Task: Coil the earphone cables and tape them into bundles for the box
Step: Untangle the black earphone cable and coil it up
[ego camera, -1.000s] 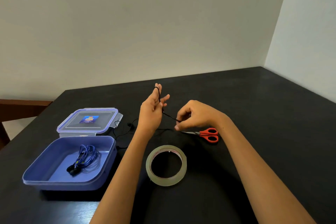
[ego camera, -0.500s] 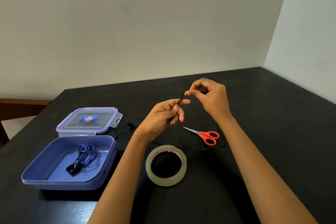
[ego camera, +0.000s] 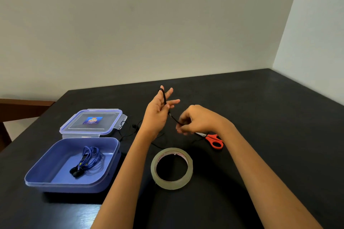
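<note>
Box (ego camera: 37, 178) sits nr the table's (ego camera: 270, 117) left edge, front side, w/ a blue earphone bundle (ego camera: 90, 161) lying inside. Its lid (ego camera: 91, 121) lies flat just behind, toward the far-left corner. Slack of the black cable (ego camera: 164, 98) lies on the table btwn lid & L wrist.

L hand (ego camera: 158, 113) is raised mid-table, fingers straight, slightly spread, pointing up & away. Cable loops over the upper fingers and runs down the palm side. Nothing is clenched; the fingers serve as a spool. From the foot of that loop one taut strand slopes down & right to the R hand (ego camera: 197, 121), just beside and lower, fingers curled in a pinch on the strand (blurred, so exact fingertips unclear).

Key relation: free strand lies right of & below the spool fingers, and the loop's long axis runs along those fingers. Next wrap prob. needs the R hand to carry the strand up over the fingertips, w/ slack feeding in from the left.

Tape roll (ego camera: 171, 185) lies flat toward the front edge, btwn the forearms. Scissors (ego camera: 215, 140) lie just right of the R hand, the nearer hand for both.
</note>
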